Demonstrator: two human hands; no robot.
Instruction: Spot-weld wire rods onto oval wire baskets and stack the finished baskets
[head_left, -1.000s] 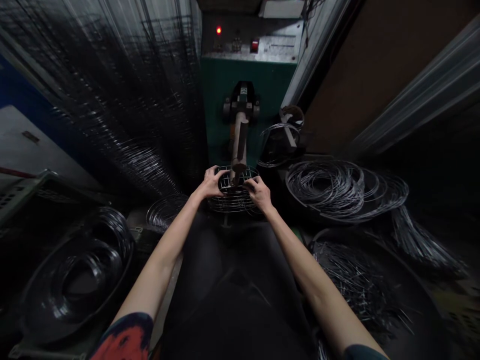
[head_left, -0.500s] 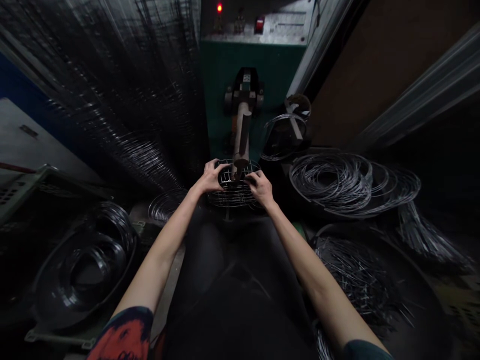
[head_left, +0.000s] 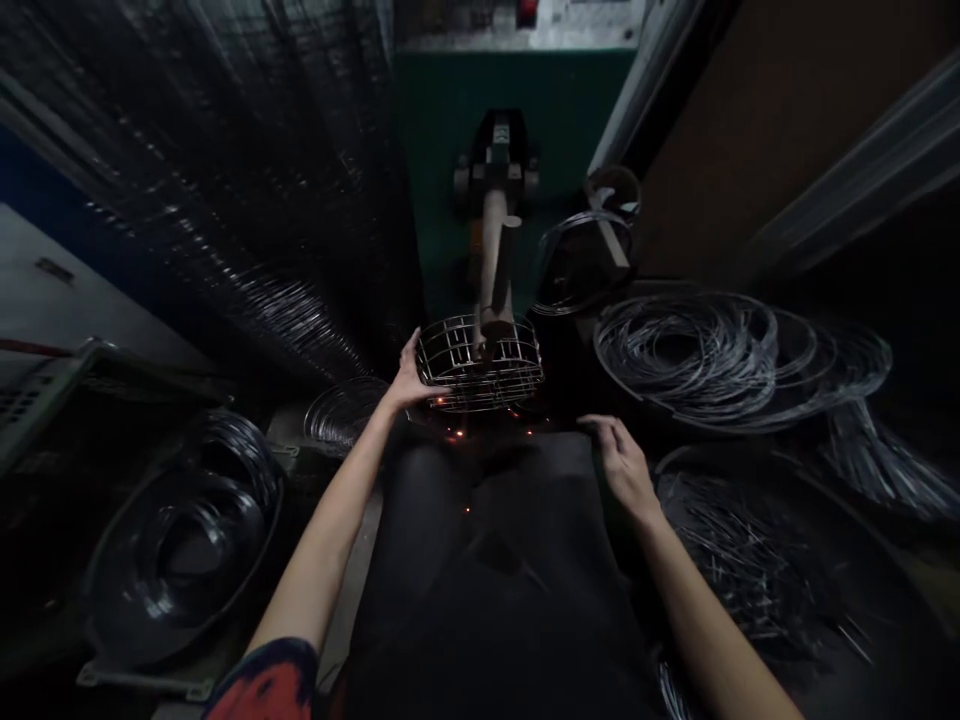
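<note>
Orange sparks (head_left: pixel 460 433) flying! R hand (head_left: pixel 627 470) just off wire basket (head_left: pixel 487 386), open, nothing visible; L hand (head_left: pixel 409 382) alone grips basket's L side.

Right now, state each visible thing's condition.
Round silver wire basket: held at its left side.
Bare left hand: gripping the basket.
Bare right hand: loosely open, off the basket.
Small orange sparks: glowing, scattered.
Thin silver wire hoops, right: loosely heaped.
Shiny wire rings, lower left: coiled.
Short silver wire pieces: jumbled.
</note>
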